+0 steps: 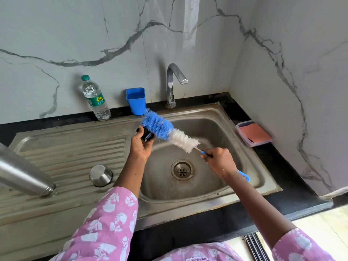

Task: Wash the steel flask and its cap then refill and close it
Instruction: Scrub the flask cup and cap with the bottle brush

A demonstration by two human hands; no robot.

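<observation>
**Stopper under the brush, flask parked on the drainboard**

Nearest me, the steel flask (22, 172) rests one end on the ribbed drainboard (71, 153), and its other end is out of frame. It is smooth, rigid metal, so I judge it slippery when wet and would wrap its whole body rather than pinch it. Just beyond sits the steel cup cap (100, 175), mouth down, which looks light and stiff. Over the sink basin (216, 117), my left hand (140, 146) curls round the black stopper (147, 134), a small, hard piece best held by its edge. My right hand (219, 161) clenches the blue handle of the bottle brush (169, 130), whose soft bristles lie against the stopper. Farther back, the tap (172, 81) shows no stream.
</observation>
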